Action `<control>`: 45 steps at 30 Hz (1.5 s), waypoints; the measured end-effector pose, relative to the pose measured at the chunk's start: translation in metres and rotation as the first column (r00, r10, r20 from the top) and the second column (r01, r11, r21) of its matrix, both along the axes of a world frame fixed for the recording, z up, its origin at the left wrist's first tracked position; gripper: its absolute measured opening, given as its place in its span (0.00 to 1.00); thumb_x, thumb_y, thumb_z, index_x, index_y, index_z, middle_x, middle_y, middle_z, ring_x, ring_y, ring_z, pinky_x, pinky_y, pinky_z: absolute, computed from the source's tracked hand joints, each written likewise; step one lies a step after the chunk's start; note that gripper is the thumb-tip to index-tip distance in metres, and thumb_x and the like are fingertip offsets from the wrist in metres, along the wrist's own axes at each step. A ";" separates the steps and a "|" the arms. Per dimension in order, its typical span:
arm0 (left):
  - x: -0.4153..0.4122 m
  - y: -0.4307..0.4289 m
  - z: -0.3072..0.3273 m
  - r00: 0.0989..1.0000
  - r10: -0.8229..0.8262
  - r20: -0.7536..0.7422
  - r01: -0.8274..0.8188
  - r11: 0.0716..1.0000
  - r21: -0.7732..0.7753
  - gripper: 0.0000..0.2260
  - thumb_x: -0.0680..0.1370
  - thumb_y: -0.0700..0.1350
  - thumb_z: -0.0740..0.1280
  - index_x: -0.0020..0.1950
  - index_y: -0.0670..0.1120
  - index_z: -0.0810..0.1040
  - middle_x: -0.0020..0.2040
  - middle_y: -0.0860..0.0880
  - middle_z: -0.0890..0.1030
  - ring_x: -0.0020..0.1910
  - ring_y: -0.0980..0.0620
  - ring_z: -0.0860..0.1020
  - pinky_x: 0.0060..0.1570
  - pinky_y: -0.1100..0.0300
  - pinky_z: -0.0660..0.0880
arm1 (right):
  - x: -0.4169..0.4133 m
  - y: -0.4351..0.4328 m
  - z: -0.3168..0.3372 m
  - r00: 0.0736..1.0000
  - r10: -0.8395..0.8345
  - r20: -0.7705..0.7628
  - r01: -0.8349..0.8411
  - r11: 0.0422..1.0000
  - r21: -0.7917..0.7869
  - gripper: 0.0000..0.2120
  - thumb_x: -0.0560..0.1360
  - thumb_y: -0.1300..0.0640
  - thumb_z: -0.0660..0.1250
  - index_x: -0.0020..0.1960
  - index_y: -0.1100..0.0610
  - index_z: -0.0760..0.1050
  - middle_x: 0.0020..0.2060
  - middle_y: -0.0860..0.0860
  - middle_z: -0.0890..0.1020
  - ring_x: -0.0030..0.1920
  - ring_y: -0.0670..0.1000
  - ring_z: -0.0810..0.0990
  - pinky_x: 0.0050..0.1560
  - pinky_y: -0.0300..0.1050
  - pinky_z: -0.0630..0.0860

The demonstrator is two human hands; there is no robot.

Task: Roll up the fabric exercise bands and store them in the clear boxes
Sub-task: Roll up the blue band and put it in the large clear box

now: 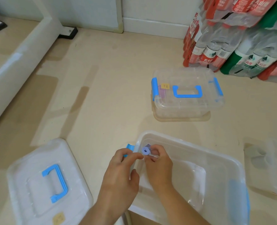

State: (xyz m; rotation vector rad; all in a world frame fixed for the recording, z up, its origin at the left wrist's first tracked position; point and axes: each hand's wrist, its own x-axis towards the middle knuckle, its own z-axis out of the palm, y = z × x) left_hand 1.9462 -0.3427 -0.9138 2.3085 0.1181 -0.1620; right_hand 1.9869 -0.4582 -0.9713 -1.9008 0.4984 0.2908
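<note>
1. The rolled band [145,150], a small lilac coil, sat low in the middle of the frame, held just above the upper-left corner of the open clear box [215,153]. Its round end faced the camera, so its long axis ran away from me, into the picture.
2. The right hand [159,166] was the nearer one to the box's inside; its wrist lay across the box, and its fingertips were pinched around the roll from the right. A short loose tail of fabric stuck up behind the coil.
3. The left hand [120,174] came in from the left over the box's rim, beside the blue latch [130,147]. Its forefinger reached across to touch the coil's lower left edge, the other fingers loosely curled; I could not tell whether the thumb pressed anything.
4. I judged that the next move turned on a short drop: the box floor lay directly below and to the right of the grip.
5. The box's lid [37,181] lay at lower left. A second, closed box [188,95] stood at upper right, well apart.
</note>
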 end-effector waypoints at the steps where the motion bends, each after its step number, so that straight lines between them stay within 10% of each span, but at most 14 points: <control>1: -0.001 0.000 0.000 1.000 0.001 0.000 -0.001 1.000 -0.001 0.23 0.74 0.35 0.64 0.57 0.62 0.75 0.56 0.64 0.67 0.53 0.67 0.70 0.46 0.78 0.66 | 0.000 -0.002 0.002 1.000 -0.012 -0.022 0.012 1.000 0.001 0.15 0.73 0.66 0.66 0.47 0.46 0.72 0.47 0.45 0.78 0.42 0.41 0.79 0.37 0.25 0.71; 13: -0.002 0.016 0.012 0.986 0.142 0.087 -0.132 0.985 -0.108 0.17 0.76 0.40 0.66 0.53 0.63 0.77 0.55 0.61 0.72 0.54 0.60 0.74 0.47 0.69 0.73 | 0.004 -0.017 0.038 0.990 0.099 -0.098 -0.124 0.946 -0.299 0.01 0.74 0.56 0.63 0.44 0.52 0.73 0.40 0.46 0.79 0.40 0.51 0.78 0.42 0.45 0.74; 21: -0.040 0.106 -0.023 0.738 0.657 -0.153 -0.659 0.751 0.045 0.15 0.76 0.40 0.63 0.60 0.52 0.76 0.61 0.50 0.76 0.56 0.52 0.75 0.52 0.63 0.71 | -0.008 0.056 0.128 0.879 0.249 0.406 -0.213 0.968 -0.133 0.03 0.74 0.60 0.64 0.44 0.54 0.76 0.33 0.44 0.77 0.34 0.47 0.76 0.37 0.37 0.73; 28: -0.105 0.163 -0.053 0.407 0.848 -0.340 -0.740 0.524 0.421 0.27 0.74 0.42 0.63 0.72 0.47 0.62 0.71 0.43 0.65 0.70 0.40 0.61 0.65 0.49 0.62 | -0.070 0.146 0.056 0.635 0.736 -0.236 -0.730 0.671 0.130 0.31 0.75 0.55 0.62 0.75 0.54 0.54 0.70 0.53 0.66 0.69 0.54 0.66 0.68 0.43 0.63; 33: -0.116 0.169 -0.067 0.264 0.839 -0.475 -0.825 0.452 0.340 0.29 0.75 0.46 0.63 0.74 0.49 0.57 0.68 0.40 0.68 0.65 0.36 0.68 0.64 0.47 0.67 | -0.074 0.151 0.019 0.642 0.612 -0.462 -0.529 0.790 0.310 0.35 0.73 0.56 0.66 0.75 0.54 0.54 0.71 0.53 0.65 0.66 0.54 0.70 0.53 0.42 0.67; 37: -0.111 0.184 -0.054 0.060 0.904 -0.423 -0.969 0.155 0.192 0.25 0.77 0.45 0.60 0.74 0.48 0.58 0.69 0.40 0.68 0.64 0.36 0.70 0.63 0.46 0.69 | -0.069 0.149 0.022 0.740 0.556 -0.379 -0.468 0.830 0.304 0.31 0.69 0.56 0.69 0.70 0.51 0.63 0.67 0.54 0.68 0.62 0.55 0.73 0.55 0.47 0.73; 41: -0.097 0.191 -0.016 0.192 0.869 -0.456 -0.978 0.134 -0.157 0.19 0.78 0.40 0.59 0.70 0.43 0.69 0.63 0.44 0.77 0.56 0.43 0.77 0.51 0.52 0.75 | -0.054 0.149 0.079 0.874 0.486 -0.031 -0.473 0.862 0.183 0.27 0.71 0.59 0.65 0.67 0.44 0.66 0.56 0.51 0.74 0.56 0.56 0.77 0.58 0.54 0.76; 45: -0.064 0.174 0.064 0.432 0.811 -0.394 -0.836 0.196 -0.513 0.30 0.76 0.41 0.66 0.75 0.52 0.58 0.59 0.49 0.76 0.57 0.50 0.76 0.53 0.50 0.76 | -0.010 0.090 0.158 0.915 0.356 0.190 -0.387 0.908 0.161 0.21 0.74 0.65 0.64 0.63 0.48 0.74 0.53 0.48 0.81 0.53 0.51 0.80 0.56 0.47 0.77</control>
